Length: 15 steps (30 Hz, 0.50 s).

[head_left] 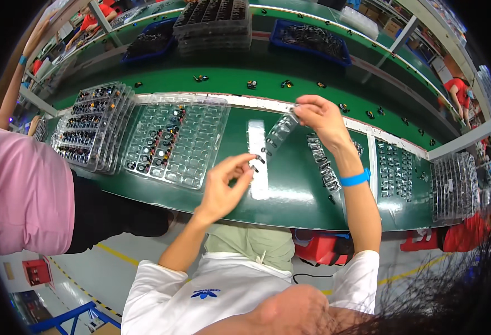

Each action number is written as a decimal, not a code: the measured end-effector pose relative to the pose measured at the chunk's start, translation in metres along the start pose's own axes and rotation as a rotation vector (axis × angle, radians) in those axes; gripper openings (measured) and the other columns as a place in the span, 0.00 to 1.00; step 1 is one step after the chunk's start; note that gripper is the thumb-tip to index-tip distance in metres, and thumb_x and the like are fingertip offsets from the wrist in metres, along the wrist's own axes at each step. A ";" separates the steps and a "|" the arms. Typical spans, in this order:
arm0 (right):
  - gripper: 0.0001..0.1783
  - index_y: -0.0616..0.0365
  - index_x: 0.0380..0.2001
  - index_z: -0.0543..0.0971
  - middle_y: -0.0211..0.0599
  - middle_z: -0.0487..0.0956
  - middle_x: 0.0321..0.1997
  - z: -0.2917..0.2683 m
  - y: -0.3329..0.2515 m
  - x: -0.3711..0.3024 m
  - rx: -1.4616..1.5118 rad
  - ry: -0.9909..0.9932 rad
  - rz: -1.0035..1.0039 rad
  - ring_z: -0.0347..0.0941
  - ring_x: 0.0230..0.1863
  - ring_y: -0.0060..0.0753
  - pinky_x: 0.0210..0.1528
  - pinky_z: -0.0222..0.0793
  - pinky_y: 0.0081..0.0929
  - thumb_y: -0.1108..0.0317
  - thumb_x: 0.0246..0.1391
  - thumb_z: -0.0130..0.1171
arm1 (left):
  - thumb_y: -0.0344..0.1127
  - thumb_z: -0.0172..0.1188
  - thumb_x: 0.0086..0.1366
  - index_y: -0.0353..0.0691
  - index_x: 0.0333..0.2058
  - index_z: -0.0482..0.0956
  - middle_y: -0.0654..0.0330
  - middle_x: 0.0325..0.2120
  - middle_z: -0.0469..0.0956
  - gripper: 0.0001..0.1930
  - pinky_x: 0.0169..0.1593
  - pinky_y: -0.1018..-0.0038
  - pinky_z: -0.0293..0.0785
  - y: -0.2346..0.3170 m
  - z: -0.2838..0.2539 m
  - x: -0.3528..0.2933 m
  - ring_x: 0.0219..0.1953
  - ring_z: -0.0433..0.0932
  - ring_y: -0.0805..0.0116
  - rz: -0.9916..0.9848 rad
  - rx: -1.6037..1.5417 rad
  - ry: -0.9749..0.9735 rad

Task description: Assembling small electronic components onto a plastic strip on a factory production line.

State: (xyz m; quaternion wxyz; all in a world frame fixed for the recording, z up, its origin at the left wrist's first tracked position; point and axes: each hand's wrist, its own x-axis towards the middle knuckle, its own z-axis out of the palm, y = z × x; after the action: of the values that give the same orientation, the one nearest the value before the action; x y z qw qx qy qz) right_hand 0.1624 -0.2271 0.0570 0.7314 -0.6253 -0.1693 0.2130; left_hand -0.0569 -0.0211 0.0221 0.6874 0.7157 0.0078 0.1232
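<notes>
In front of me, my right hand pinches the upper end of a clear plastic strip with small dark parts along it. The strip slants down to the left. At its lower end, my left hand has thumb and forefinger closed on a small black part. Below the fingers a white strip lies on the green table. Right of it, partly behind my right forearm, rests a row of small black parts in clear plastic.
At left is a clear tray partly filled with small parts, beside a stack of filled trays. More strips and stacked trays are at right. Beyond runs a green conveyor carrying parts. A person in pink is close at left.
</notes>
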 end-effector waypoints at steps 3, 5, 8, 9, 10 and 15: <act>0.15 0.66 0.47 0.80 0.36 0.84 0.41 0.024 0.011 0.020 -0.345 -0.145 -0.008 0.81 0.40 0.22 0.43 0.77 0.20 0.73 0.58 0.70 | 0.20 0.63 0.65 0.33 0.49 0.84 0.58 0.35 0.82 0.14 0.41 0.76 0.77 0.003 0.008 -0.017 0.34 0.80 0.73 0.122 0.272 0.006; 0.17 0.68 0.48 0.79 0.36 0.84 0.41 0.037 0.021 0.025 -0.406 -0.175 -0.045 0.81 0.41 0.22 0.47 0.79 0.20 0.76 0.56 0.70 | 0.22 0.65 0.62 0.34 0.41 0.87 0.54 0.36 0.85 0.09 0.40 0.72 0.77 -0.004 0.015 -0.026 0.34 0.81 0.66 0.183 0.314 0.011; 0.18 0.68 0.49 0.78 0.37 0.83 0.41 0.047 0.037 0.034 -0.413 -0.218 -0.065 0.82 0.41 0.22 0.49 0.80 0.20 0.79 0.55 0.70 | 0.23 0.67 0.61 0.36 0.40 0.87 0.54 0.36 0.85 0.09 0.42 0.67 0.77 -0.011 0.020 -0.027 0.35 0.81 0.60 0.337 0.439 0.013; 0.19 0.69 0.49 0.78 0.37 0.83 0.41 0.048 0.041 0.035 -0.401 -0.234 -0.058 0.81 0.41 0.22 0.49 0.81 0.20 0.80 0.55 0.70 | 0.25 0.69 0.58 0.37 0.39 0.87 0.56 0.34 0.85 0.09 0.45 0.64 0.75 -0.012 0.023 -0.028 0.38 0.80 0.56 0.308 0.438 0.018; 0.19 0.69 0.49 0.78 0.37 0.83 0.41 0.049 0.046 0.036 -0.402 -0.236 -0.058 0.81 0.41 0.22 0.49 0.81 0.20 0.80 0.55 0.70 | 0.25 0.69 0.58 0.37 0.39 0.87 0.56 0.34 0.85 0.09 0.45 0.64 0.75 -0.013 0.023 -0.029 0.38 0.80 0.56 0.307 0.437 0.020; 0.20 0.68 0.49 0.79 0.34 0.83 0.38 0.052 0.063 0.039 -0.380 -0.175 -0.108 0.80 0.37 0.18 0.43 0.79 0.17 0.81 0.53 0.71 | 0.29 0.73 0.54 0.40 0.34 0.88 0.62 0.30 0.85 0.07 0.44 0.68 0.68 -0.020 0.024 -0.029 0.37 0.79 0.64 0.279 0.564 0.101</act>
State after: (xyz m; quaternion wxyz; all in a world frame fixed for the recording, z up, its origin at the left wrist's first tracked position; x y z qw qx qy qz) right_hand 0.1626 -0.1551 0.0025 0.5934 -0.7210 -0.3024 0.1914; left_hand -0.0774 -0.0489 -0.0027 0.4372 0.8652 -0.0225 0.2446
